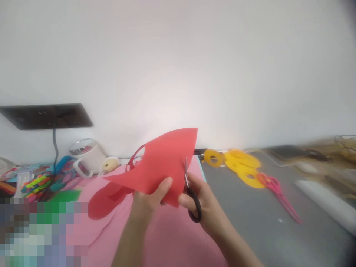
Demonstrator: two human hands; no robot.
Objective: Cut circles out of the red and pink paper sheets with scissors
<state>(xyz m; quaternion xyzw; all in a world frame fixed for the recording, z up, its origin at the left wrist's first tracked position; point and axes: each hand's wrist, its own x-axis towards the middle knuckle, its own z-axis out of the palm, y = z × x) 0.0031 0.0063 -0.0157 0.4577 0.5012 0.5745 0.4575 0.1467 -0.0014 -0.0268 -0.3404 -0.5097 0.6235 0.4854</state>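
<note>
My left hand (152, 194) pinches the lower edge of a red sheet of paper (167, 155), thumb on the near face. Held up and tilted, the sheet has a curved cut-out at its left side. In my right hand (201, 196) is a pair of scissors (196, 207) with black handles. Their blades point upward at the sheet's right edge; I cannot tell how far they are open. Below the sheet, at left, lies a rounded red paper piece (102, 202) on pink paper (169, 237).
Yellow paper rings (241, 165) and pink scissors (280, 193) lie on the grey surface (239, 222) to the right. A white mug (90, 159) with a shiny lid stands at left among colourful small items (39, 185). A white wall (178, 66) rises behind.
</note>
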